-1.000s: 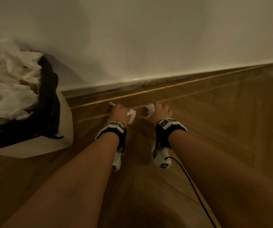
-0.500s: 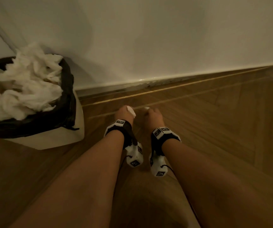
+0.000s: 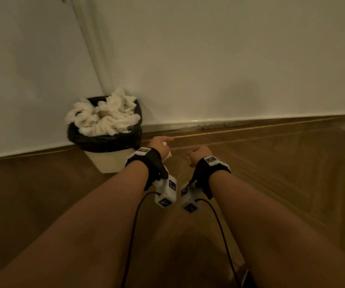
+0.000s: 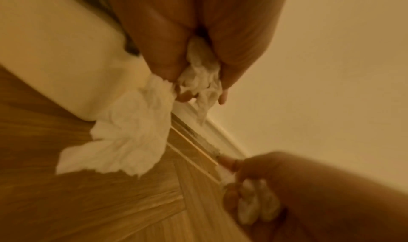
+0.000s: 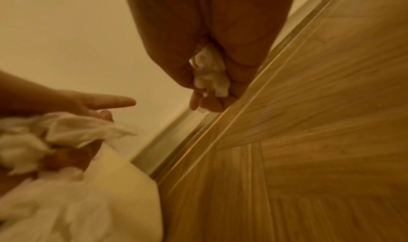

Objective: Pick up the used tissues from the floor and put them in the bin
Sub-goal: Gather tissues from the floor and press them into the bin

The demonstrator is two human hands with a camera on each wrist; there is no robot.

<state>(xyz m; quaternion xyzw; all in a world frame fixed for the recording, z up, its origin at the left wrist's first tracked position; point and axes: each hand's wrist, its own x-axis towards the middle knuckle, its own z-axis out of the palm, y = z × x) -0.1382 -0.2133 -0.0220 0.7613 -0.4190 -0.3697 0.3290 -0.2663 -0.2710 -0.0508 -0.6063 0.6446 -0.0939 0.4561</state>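
A cream bin (image 3: 109, 163) with a black liner stands against the wall, heaped with white tissues (image 3: 103, 117). My left hand (image 3: 161, 145) is raised just right of the bin and grips crumpled white tissue (image 4: 137, 132), part of it hanging loose below the fingers (image 4: 167, 66); the index finger points out straight. My right hand (image 3: 198, 154) is a little further right, above the floor, curled round a small wad of tissue (image 5: 209, 75). In the left wrist view the right hand (image 4: 253, 193) shows its tissue wad between the fingers.
Herringbone wooden floor (image 3: 271, 173) runs to a white wall (image 3: 209, 59) with a metal strip along its base. A corner seam of the wall rises behind the bin. Black cables trail from both wrist cameras back along my forearms.
Both hands have lifted off the floor with their tissues. The view has pulled back and up, so the bin now sits further away, upper left of the hands.
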